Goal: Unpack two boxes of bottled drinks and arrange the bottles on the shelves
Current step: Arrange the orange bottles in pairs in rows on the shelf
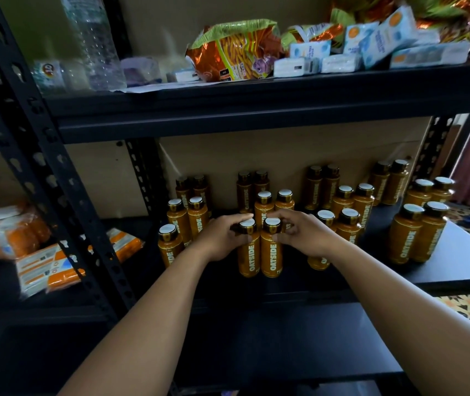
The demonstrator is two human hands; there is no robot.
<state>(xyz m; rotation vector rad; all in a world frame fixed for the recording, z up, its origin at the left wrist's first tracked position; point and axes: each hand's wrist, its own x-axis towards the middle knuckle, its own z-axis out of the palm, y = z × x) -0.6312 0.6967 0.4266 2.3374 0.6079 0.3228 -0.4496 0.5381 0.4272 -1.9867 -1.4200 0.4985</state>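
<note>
Middle shelf [456, 252] carries bottles [354, 201] in paired columns, labels forward.
Left hand [222, 238] and right hand [305, 235] each grip one front bottle, the left bottle [248, 252] and the right bottle [271, 252]. The fingers [282, 217] curl round the necks, seemingly squaring the touching pair into line.

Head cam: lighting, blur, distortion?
Head view: dim overall, daylight from the right glares off the lower shelf; wide-angle skews the rack post; the water bottle top left is blurred; labels on the front bottle pair, gripped by the left hand and right hand, read sharp.
</note>
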